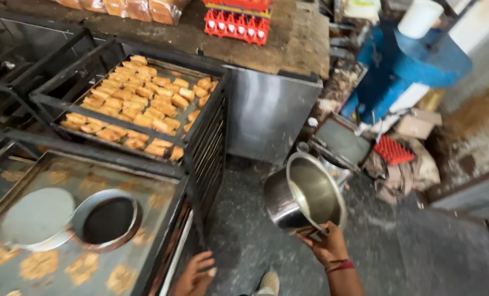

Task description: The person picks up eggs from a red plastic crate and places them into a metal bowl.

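Bare arms, no sleeves; red thread band on right hand (328, 245) wrist, pale shoe (268, 283).

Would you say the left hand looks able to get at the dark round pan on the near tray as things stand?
Probably yes: the left hand is empty beside the tray, and nothing covers the dark round pan.

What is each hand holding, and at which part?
The right hand holds the steel pot at its rim. The left hand holds nothing.

Left hand (194, 275) cut by bottom edge, shoe (268, 283) too
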